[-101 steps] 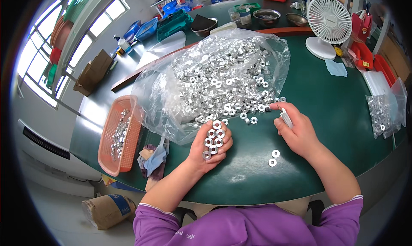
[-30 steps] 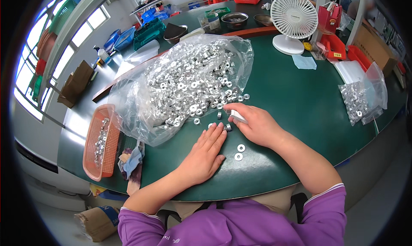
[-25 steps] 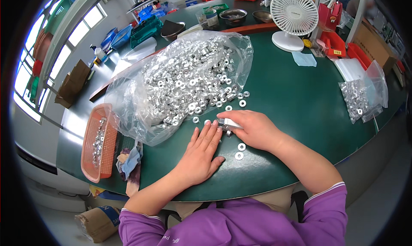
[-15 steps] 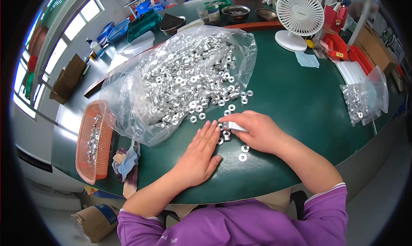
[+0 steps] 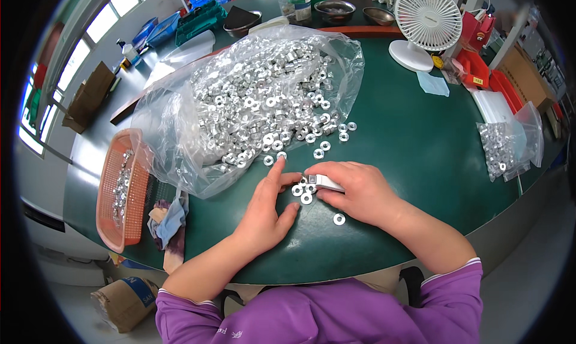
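My right hand [image 5: 363,191] grips a small white handheld tool [image 5: 327,184] with a squarish grey end; its exact kind does not show. Just under that end lies a little cluster of silver metal rings [image 5: 306,198] on the green tabletop. My left hand [image 5: 261,209] is beside the cluster with its fingers apart, the fingertips close to the rings and the tool's end. A single ring [image 5: 339,220] rests nearer to me, below my right hand. Beyond both hands, a large clear plastic bag [image 5: 171,167] lies spread out, holding a big heap of such rings [image 5: 252,113].
At the left stands a pink plastic basket [image 5: 103,215] with rings inside, beside crumpled cloths [image 5: 171,224]. A white fan [image 5: 427,20] is at the far right. Smaller bags of rings [image 5: 497,149] lie at the right edge. Metal bowls [image 5: 335,9] stand at the back.
My left hand has lifted from lying flat with fingers together to fingers spread. The rings under the tool are grouped differently, and one of the two loose rings near my right hand has left its spot.
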`<state>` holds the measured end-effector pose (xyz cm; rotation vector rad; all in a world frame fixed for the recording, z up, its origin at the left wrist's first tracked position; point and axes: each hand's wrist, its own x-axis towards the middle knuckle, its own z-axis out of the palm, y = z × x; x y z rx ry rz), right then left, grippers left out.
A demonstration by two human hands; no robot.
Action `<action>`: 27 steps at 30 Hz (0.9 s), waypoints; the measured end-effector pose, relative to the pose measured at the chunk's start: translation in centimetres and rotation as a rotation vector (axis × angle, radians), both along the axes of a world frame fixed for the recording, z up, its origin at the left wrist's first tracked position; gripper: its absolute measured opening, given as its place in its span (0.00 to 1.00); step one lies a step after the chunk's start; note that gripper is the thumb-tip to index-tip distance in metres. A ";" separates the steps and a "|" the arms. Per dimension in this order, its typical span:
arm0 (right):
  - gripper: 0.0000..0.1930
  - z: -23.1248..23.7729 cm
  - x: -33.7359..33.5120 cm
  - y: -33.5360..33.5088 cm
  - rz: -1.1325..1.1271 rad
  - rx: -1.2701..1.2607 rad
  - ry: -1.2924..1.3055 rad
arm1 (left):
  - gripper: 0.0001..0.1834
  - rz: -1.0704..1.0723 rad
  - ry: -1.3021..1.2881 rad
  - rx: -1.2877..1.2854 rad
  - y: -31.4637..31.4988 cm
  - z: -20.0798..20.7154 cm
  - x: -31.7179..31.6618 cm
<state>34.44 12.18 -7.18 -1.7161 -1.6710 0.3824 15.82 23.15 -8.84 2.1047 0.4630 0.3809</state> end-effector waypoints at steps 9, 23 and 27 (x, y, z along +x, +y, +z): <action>0.17 -0.7 1.1 0.4 -0.175 0.088 0.000 | 0.54 -0.099 -0.013 0.332 0.7 0.2 1.2; 0.16 0.4 2.1 -0.3 -0.214 -0.084 0.240 | 0.40 -0.112 -0.037 0.321 -0.2 1.1 0.5; 0.16 0.1 2.0 -0.1 -0.221 -0.065 0.210 | 0.20 -0.208 -0.041 0.538 -0.3 1.5 1.1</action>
